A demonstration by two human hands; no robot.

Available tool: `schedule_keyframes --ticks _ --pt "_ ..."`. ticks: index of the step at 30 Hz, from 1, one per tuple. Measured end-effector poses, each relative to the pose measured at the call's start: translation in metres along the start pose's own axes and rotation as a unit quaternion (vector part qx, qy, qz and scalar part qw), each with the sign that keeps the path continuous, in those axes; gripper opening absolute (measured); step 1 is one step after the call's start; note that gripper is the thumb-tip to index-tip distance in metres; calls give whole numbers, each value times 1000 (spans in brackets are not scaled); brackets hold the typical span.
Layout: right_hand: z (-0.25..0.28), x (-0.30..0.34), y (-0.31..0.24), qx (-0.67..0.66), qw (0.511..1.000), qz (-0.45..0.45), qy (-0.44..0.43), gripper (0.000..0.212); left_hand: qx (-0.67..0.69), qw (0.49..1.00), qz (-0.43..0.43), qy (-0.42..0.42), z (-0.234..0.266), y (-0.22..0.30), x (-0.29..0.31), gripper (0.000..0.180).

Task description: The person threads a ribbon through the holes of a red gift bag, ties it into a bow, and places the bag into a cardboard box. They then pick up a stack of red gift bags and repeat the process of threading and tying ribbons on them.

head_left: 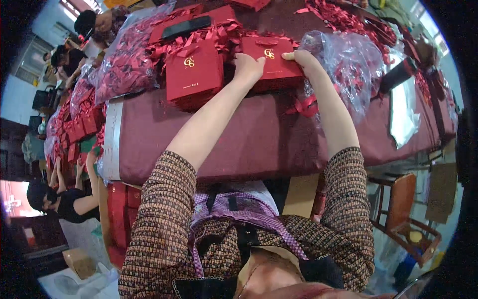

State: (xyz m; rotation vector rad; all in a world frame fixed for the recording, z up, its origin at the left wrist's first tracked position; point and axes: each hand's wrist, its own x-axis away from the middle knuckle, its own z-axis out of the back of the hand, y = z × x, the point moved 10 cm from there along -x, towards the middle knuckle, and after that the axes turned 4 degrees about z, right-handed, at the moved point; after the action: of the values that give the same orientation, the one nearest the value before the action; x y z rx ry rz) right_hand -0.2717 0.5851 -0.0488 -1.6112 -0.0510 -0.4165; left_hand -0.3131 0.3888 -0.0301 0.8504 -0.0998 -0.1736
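Broadly, a long table (224,144) under maroon cloth stretched across the upper half of the view, its far edge buried beneath piles and its ends curving off in the fisheye. At ten o'clock a swollen clear sack of red ribbon (127,67) lay on it, creases and glare making single strands hard to make out. At two o'clock slumped a second plastic bag (356,74), also with red inside, its contents blurred by the film. A co-worker (69,202) in black sat between eight and nine o'clock, the lower body cut off from sight, while a wooden chair (401,199) stood between three and four o'clock. Nearer the middle were two stacks of flat red bags: the left-hand stack (191,74) at eleven o'clock, untouched, and the right-hand stack (279,74) at one o'clock, held between the person's hands. The left hand (248,69) gripped its nine o'clock edge, thumb over the top face, fingers mostly hidden; the right hand (303,60) clasped its far corner at two o'clock, thumb pressed on top, fingers tucked from view. How many bags each grasp took in could not be told. Smallest, a dark, phone-like slab (186,27) rested toward eleven o'clock, beyond the left-hand stack, on more red bags half covered by loose ribbon.
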Motion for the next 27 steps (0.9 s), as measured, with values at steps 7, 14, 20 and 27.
schedule_keyframes --ticks 7,14,20,27 --pt "-4 -5 2 -47 994 53 -79 29 -227 928 -258 140 24 89 76 75" --pt "8 3 -5 11 991 135 17 32 -231 961 -143 -55 -23 41 44 74" --pt "6 24 -37 323 919 209 88 39 -240 959 -120 -92 -26 39 40 73" --pt "-41 118 -110 389 723 542 176 32 -206 964 -145 -80 -32 40 39 71"
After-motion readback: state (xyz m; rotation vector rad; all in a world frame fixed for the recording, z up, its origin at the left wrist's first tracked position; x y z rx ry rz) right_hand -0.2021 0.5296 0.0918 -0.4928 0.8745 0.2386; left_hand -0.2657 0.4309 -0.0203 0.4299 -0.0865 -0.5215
